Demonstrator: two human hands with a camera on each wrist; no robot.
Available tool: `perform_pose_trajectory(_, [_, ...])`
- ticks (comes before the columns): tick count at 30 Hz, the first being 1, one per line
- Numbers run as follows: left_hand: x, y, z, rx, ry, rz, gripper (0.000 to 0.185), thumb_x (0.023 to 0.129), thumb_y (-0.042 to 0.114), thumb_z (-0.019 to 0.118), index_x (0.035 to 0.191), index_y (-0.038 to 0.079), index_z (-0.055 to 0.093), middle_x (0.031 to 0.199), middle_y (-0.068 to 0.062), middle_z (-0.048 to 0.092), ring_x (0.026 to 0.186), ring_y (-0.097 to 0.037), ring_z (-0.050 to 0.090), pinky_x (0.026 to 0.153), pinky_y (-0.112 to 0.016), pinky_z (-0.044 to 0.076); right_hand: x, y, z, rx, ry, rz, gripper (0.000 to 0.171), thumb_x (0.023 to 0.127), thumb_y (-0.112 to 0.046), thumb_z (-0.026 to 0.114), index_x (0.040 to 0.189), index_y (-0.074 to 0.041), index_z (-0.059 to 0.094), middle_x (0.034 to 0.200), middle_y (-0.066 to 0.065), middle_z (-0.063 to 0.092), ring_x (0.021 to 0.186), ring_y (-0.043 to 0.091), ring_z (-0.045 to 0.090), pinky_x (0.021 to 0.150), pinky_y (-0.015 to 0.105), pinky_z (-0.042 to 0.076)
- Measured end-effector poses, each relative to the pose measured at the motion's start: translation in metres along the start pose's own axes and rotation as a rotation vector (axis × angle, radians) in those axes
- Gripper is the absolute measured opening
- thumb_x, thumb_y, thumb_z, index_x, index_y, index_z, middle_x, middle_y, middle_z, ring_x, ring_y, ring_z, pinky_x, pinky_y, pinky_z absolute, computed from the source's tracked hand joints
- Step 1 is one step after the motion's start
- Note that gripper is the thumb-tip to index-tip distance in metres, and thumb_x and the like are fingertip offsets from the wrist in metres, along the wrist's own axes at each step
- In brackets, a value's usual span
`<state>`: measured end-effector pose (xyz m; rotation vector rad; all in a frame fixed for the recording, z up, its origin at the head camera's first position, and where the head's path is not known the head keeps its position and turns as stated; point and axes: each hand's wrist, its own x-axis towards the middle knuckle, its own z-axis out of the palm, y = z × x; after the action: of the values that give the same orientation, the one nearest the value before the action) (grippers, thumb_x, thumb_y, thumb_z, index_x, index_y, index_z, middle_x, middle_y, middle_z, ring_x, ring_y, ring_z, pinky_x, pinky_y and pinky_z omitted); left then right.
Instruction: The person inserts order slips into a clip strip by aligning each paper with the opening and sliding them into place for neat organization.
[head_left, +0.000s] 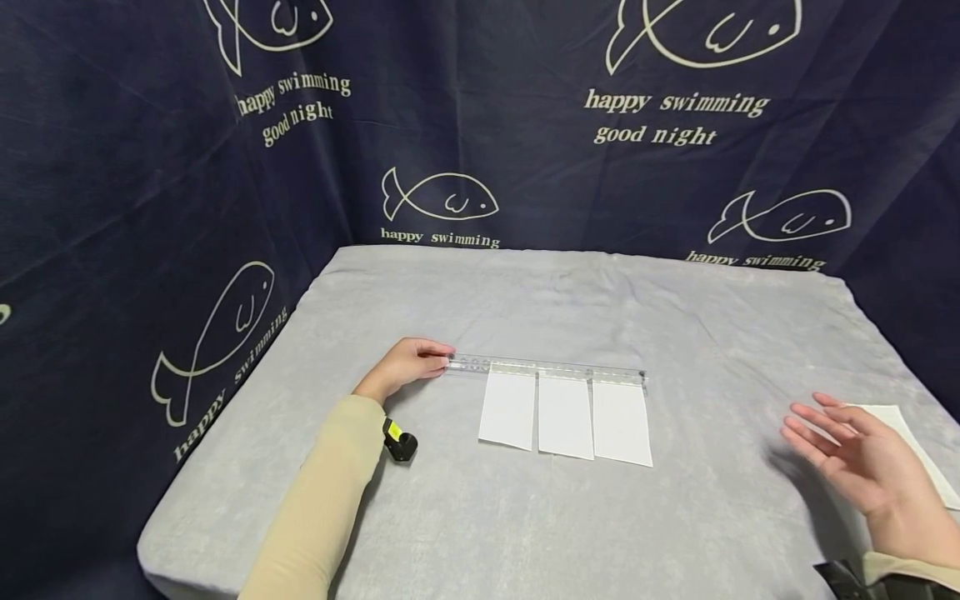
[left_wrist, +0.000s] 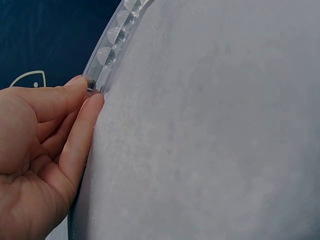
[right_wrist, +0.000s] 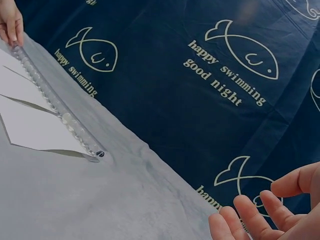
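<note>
My left hand (head_left: pixel 405 367) pinches the left end of a clear ticket rail (head_left: pixel 468 364) between thumb and fingers. In the left wrist view, several round clear pieces show along the inside of the rail (left_wrist: pixel 116 36). Three white paper slips (head_left: pixel 508 408) hang side by side from the rail, toward the near side of the table. Off to the right, my right hand (head_left: pixel 862 458) is held above the table with its fingers spread and nothing in them. Partly hidden behind that hand lies more white paper (head_left: pixel 918 446).
A grey cloth covers the table (head_left: pixel 570 517). Dark blue curtains (head_left: pixel 525 108) with fish prints and lettering stand behind it and at both sides. A black wrist device (head_left: pixel 401 443) sits on the left forearm.
</note>
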<state>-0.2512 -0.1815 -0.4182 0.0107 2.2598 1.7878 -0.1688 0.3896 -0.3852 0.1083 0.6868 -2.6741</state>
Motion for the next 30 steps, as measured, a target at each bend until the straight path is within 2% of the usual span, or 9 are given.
perform_pose_trajectory(10, [-0.001,-0.002,0.0,0.007,-0.001,0.016,0.03,0.088,-0.005,0.059,0.118,-0.006,0.061,0.118,-0.02,0.059,0.091,-0.014,0.061,0.081,-0.026,0.052,-0.002,-0.004,0.001,-0.005,0.043,-0.014,0.036,0.101,-0.004,0.027,0.102,0.001,0.062,0.1,0.025,0.06,0.094,0.043,0.058,0.09,0.052,0.046])
perform_pose_trajectory(21, [-0.002,0.001,-0.001,0.021,0.005,0.009,0.029,0.088,-0.003,0.06,0.117,-0.004,0.063,0.117,-0.019,0.059,0.091,-0.015,0.061,0.081,-0.026,0.052,-0.007,-0.012,-0.004,0.075,0.002,-0.002,0.036,0.101,-0.006,0.027,0.104,0.004,0.061,0.103,0.027,0.059,0.097,0.046,0.056,0.092,0.055,0.044])
perform_pose_trajectory(30, [0.0,-0.001,-0.002,0.007,-0.011,0.016,0.03,0.088,-0.004,0.06,0.118,-0.005,0.061,0.118,-0.02,0.058,0.091,-0.015,0.061,0.082,-0.026,0.052,-0.012,-0.014,-0.006,0.074,0.046,-0.017,0.035,0.102,-0.007,0.029,0.101,0.004,0.062,0.101,0.027,0.061,0.095,0.045,0.058,0.089,0.055,0.045])
